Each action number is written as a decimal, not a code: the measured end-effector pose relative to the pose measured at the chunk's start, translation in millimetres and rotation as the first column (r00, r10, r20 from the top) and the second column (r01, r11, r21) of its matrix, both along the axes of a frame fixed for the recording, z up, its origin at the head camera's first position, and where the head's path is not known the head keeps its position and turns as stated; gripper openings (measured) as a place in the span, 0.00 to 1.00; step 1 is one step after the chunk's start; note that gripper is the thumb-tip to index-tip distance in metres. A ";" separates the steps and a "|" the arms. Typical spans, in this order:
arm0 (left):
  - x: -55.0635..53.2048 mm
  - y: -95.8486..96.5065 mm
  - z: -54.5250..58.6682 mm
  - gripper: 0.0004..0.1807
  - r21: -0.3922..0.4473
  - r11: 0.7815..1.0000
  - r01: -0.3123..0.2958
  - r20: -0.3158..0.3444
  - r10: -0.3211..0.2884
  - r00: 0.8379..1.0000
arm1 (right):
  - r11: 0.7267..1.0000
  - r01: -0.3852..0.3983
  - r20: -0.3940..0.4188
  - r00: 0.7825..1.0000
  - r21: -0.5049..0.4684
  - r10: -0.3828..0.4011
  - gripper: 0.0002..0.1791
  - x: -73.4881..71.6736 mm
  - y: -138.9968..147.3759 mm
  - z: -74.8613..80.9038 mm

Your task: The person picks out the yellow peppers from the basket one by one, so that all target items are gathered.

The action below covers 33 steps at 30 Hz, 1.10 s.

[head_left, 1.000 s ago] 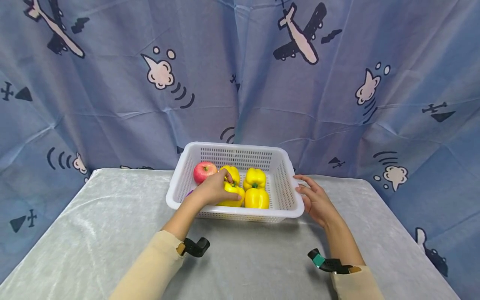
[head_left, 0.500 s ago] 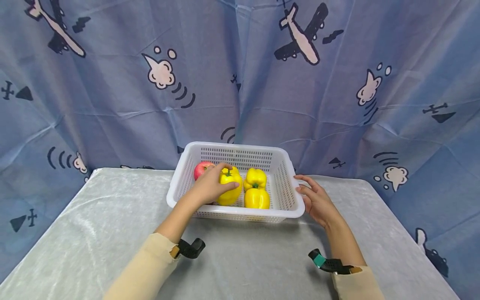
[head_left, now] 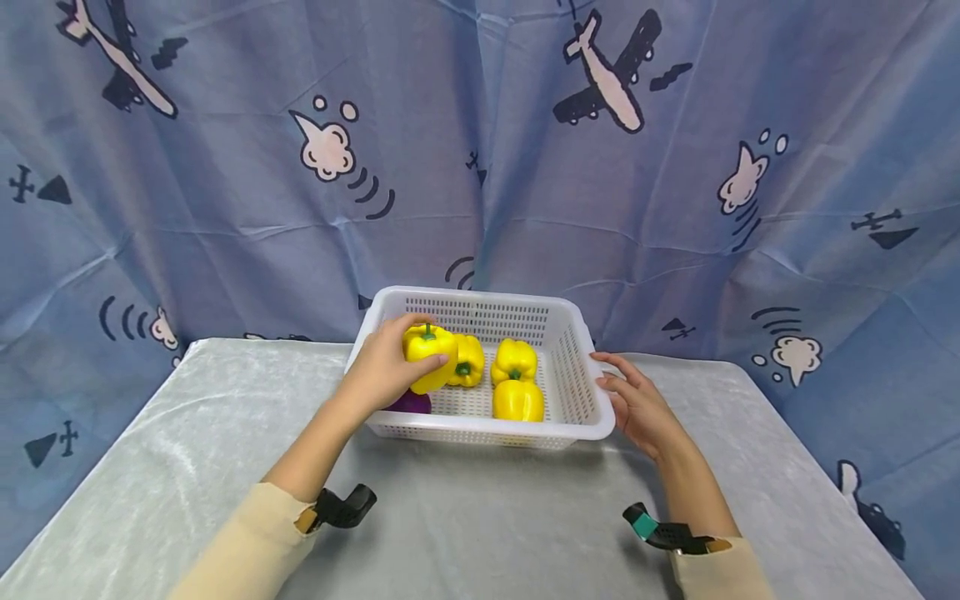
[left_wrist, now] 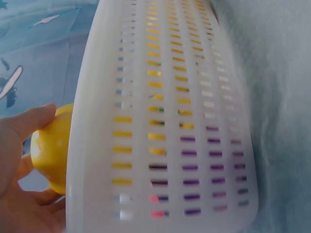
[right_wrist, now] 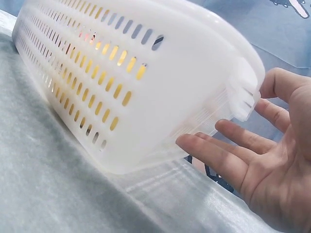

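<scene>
In the head view, a white plastic basket [head_left: 480, 425] with slotted walls stands on the table. My left hand [head_left: 382, 367] grips a yellow bell pepper [head_left: 431, 354], raised at the basket's left end; the left wrist view shows this pepper [left_wrist: 53, 150] beyond the rim. Three more yellow bell peppers lie inside: one [head_left: 467, 367] beside the held one, and two [head_left: 514, 360] [head_left: 517, 402] farther right. A dark purple rounded thing [head_left: 411, 402] sits near the front left. At the right end, my right hand [head_left: 637, 408] touches the rim and outer wall, fingers [right_wrist: 214, 158] extended, not wrapped round it.
A pale grey cloth [head_left: 465, 517] covers the table. Close behind the basket hangs a blue curtain [head_left: 420, 167] printed with planes. Black straps [head_left: 345, 507] are on both wrists. Some red [left_wrist: 158, 213] shows through the basket's slots in the left wrist view.
My left hand has lifted the yellow bell pepper and carried it left across the basket. A red apple seen earlier is now hidden behind it, and the purple thing shows. My right hand stays put.
</scene>
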<state>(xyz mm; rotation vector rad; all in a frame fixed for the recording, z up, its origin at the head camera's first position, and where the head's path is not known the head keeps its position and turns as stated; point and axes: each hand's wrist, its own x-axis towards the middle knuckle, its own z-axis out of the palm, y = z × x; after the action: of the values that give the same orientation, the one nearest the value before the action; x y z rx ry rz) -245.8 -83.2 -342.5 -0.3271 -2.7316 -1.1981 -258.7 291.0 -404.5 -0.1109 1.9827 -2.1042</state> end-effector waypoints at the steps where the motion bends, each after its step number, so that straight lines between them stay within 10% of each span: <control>1: 0.6 -3.1 0.5 0.31 0.008 1.000 -0.008 -0.012 0.008 1.000 | 1.000 0.003 0.003 1.000 -0.001 -0.003 0.22 -0.3 0.0 -0.1; 16: -2.3 -61.9 -1.3 0.30 0.174 0.981 -0.086 -0.238 0.127 0.963 | 1.000 0.000 0.003 1.000 0.020 0.000 0.22 0.0 -0.4 0.2; 33: -6.1 -79.1 -13.1 0.29 0.298 0.948 -0.113 -0.291 0.203 0.935 | 0.999 -0.012 -0.028 1.000 0.037 0.013 0.20 -0.5 0.0 -1.3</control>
<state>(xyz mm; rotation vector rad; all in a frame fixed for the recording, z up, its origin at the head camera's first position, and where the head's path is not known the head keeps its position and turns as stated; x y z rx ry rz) -251.9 -162.3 -355.6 -0.2339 -2.2351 -1.3288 -259.2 291.0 -405.8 -0.1461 2.0304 -2.0688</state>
